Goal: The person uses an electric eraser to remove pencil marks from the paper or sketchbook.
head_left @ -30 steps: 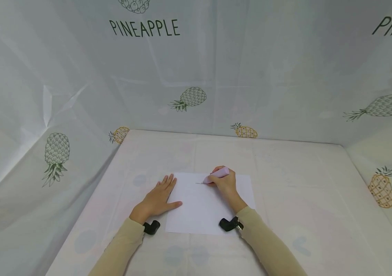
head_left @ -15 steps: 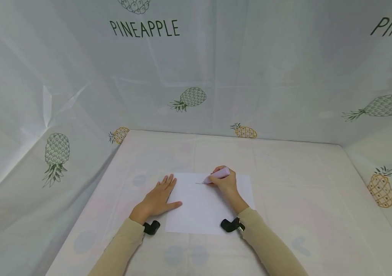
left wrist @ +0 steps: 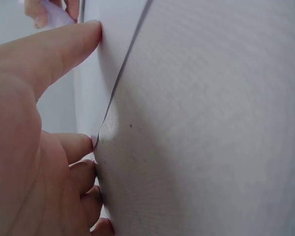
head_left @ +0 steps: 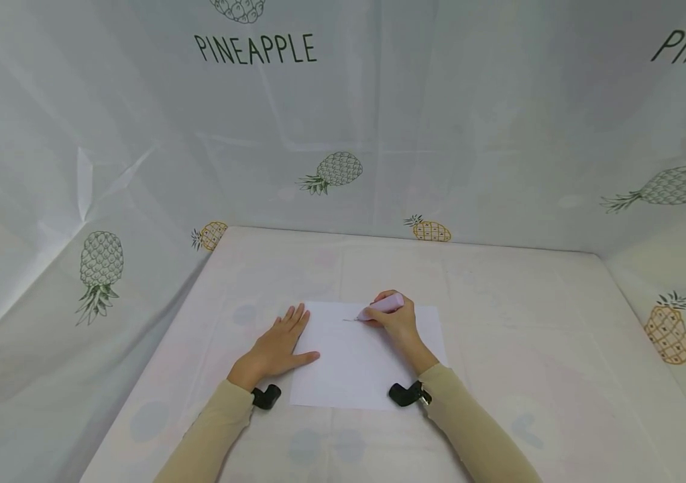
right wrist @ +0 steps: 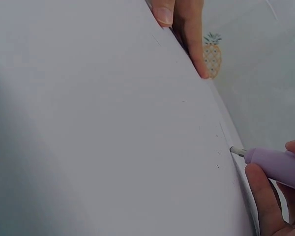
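Note:
A white sheet of paper (head_left: 343,376) lies on the covered table. My left hand (head_left: 276,349) rests across the sheet's left edge with fingers extended; in the left wrist view the thumb (left wrist: 64,51) touches the paper and the other fingertips meet the surface near its edge. My right hand (head_left: 399,325) grips a thick lavender electric eraser (head_left: 386,303) like a pen, tilted over the upper part of the sheet. In the right wrist view its narrow tip (right wrist: 237,151) touches the paper at the end of a thin dark line (right wrist: 223,132). Part of its body is hidden by fingers.
Small dark specks (right wrist: 218,166) lie on the paper near the tip. A pale cloth (head_left: 530,322) covers the table. Behind and beside it hang pineapple-print sheets (head_left: 469,134). Black wrist devices (head_left: 406,394) sit at both cuffs.
The right wrist has shifted slightly right, and the eraser's tip has moved a tiny amount along the line. My left hand stays in place on the paper.

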The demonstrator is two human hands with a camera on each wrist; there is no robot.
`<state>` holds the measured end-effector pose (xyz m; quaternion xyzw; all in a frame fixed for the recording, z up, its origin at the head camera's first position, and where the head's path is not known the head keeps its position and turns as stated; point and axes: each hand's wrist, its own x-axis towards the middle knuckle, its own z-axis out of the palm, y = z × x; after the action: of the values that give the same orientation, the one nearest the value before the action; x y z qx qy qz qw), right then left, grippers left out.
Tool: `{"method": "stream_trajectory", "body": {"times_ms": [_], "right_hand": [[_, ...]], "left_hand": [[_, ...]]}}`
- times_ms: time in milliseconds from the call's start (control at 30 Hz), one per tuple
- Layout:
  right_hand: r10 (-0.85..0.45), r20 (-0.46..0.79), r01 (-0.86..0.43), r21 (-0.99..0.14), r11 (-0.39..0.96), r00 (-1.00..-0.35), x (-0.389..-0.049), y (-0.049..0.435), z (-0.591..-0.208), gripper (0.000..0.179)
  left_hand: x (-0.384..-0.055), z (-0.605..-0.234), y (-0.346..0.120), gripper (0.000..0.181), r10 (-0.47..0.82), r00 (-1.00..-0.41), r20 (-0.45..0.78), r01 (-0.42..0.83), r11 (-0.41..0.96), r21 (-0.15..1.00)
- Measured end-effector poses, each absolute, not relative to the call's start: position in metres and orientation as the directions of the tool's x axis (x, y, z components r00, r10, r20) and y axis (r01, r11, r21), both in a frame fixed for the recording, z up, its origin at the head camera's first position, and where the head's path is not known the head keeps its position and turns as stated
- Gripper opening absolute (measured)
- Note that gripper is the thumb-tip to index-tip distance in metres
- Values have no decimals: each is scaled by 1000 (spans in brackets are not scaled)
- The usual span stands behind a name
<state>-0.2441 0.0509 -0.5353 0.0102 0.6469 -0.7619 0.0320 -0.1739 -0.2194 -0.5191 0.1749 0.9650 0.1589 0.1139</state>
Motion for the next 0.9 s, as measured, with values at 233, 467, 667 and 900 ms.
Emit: {"method": "stream_trajectory", "body": {"times_ms": [233, 467, 667, 900], "right_hand": [[-29, -54, 58, -985, -163, -998, -246, 50, -539, 29], [-5, -59, 59, -982, -181, -998, -245, 46, -538, 27], [3, -45, 44, -983, -177, -999, -245, 42, -539, 27], [2, -49, 48, -981, -188, -999, -246, 40, -540, 27]], "left_hand": [[-176, -523, -221, 97, 372, -913, -170, 301, 892, 336], [-177, -525, -222, 98, 375, -912, -166, 306, 891, 335], [-177, -526, -222, 98, 370, -912, -176, 301, 897, 324], [-177, -524, -222, 99, 369, -910, -189, 298, 899, 322]]}}
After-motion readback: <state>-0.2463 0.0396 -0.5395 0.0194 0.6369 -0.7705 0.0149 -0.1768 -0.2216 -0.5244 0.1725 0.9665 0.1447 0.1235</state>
